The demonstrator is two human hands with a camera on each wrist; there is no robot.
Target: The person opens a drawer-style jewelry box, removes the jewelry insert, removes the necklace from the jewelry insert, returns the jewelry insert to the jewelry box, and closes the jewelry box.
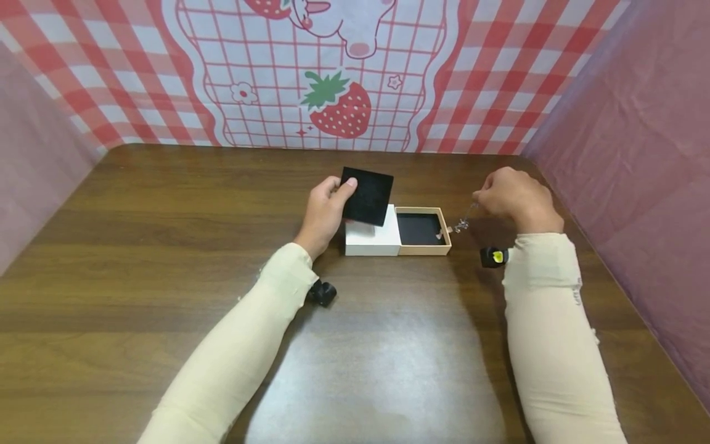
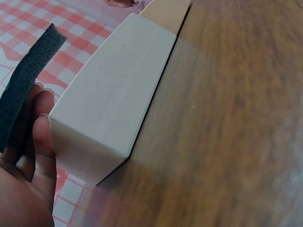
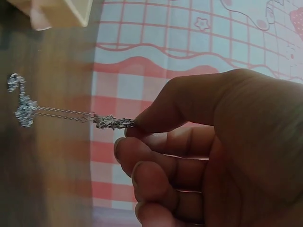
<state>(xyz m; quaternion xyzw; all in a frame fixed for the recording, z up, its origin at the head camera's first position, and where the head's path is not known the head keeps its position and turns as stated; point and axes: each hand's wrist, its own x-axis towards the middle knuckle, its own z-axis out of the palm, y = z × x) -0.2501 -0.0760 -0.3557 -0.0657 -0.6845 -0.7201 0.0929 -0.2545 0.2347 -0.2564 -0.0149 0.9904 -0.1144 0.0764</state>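
Observation:
My left hand holds a flat black foam pad, thumb on its face, over the white sleeve of a small drawer box. In the left wrist view the foam shows edge-on, with the fingers behind it beside the white sleeve. The box's tan drawer is pulled out to the right and shows a black inside, with a pinkish ribbon tab at its end. Right of the drawer, my right hand pinches a silver chain between thumb and forefinger; its lower end dangles in a bunched cluster.
The box stands on a brown wooden table. Behind it hangs a red and white checked cloth with strawberries. A pink cloth borders the right side. Black wrist cameras sit by both cuffs.

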